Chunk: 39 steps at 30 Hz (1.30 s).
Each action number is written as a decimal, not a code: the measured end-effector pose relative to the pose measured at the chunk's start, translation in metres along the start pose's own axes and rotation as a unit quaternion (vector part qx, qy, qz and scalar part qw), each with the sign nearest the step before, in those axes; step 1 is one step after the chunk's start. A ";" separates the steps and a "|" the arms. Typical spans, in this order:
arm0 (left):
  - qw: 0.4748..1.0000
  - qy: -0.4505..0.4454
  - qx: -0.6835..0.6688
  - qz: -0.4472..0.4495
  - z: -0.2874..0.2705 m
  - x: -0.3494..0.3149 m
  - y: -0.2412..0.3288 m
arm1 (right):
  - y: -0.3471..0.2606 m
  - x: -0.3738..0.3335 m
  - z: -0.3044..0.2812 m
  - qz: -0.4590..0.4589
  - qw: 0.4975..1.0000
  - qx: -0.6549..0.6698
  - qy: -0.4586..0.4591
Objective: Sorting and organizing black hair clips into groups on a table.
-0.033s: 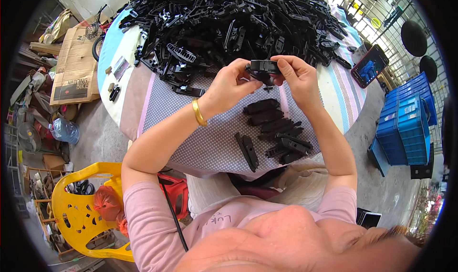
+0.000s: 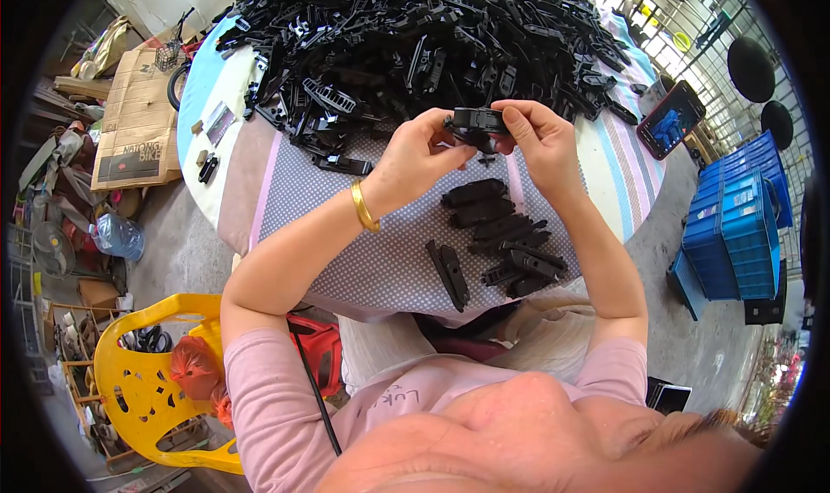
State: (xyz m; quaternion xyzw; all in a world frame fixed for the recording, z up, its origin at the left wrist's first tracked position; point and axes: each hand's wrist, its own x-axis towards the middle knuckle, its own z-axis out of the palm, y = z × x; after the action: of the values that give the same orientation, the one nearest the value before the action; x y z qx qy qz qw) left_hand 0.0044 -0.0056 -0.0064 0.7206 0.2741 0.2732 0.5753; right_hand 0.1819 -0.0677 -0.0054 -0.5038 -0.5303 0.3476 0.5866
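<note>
Your two bare hands meet above the tabletop [image 2: 372, 268], just in front of a big heap. Between them is a black plastic part [image 2: 478, 120]: the fingers of your left hand [image 2: 419, 158] pinch its left end, while the thumb and fingers of your right hand [image 2: 548, 147] grip its right end. So both sets of fingers are grasping the same piece; its finer details are too small to tell.

Nearer your body, between your forearms, lies a small cluster of black parts [image 2: 482, 212], roughly in a row, with a separate pair [image 2: 447, 275] just to its left. Set apart like this, they look like pieces already dealt with, though that is a judgement. The heap of black parts [image 2: 380, 35] beyond your hands is far larger, so most of the work appears left, and the piece you hold seems unfinished.
</note>
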 end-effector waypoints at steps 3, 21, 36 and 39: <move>0.996 0.061 -0.054 0.035 0.002 0.001 -0.007 | 0.001 -0.002 0.003 -0.035 0.998 -0.055 0.011; 0.985 0.066 -0.156 0.025 -0.004 -0.001 0.001 | 0.001 -0.006 0.004 -0.177 0.954 -0.240 -0.008; 0.989 0.062 0.061 0.117 -0.009 0.000 0.002 | -0.001 0.003 -0.007 -0.286 0.905 -0.315 -0.025; 0.975 0.065 0.161 0.140 -0.011 -0.001 0.004 | -0.001 0.000 -0.008 -0.207 0.912 -0.338 -0.111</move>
State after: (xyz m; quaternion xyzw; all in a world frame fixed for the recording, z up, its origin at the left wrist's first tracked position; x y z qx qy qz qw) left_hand -0.0036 0.0003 -0.0004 0.8155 0.2475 0.3502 0.3887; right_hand 0.1897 -0.0696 -0.0036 -0.5093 -0.7698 0.0725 0.3777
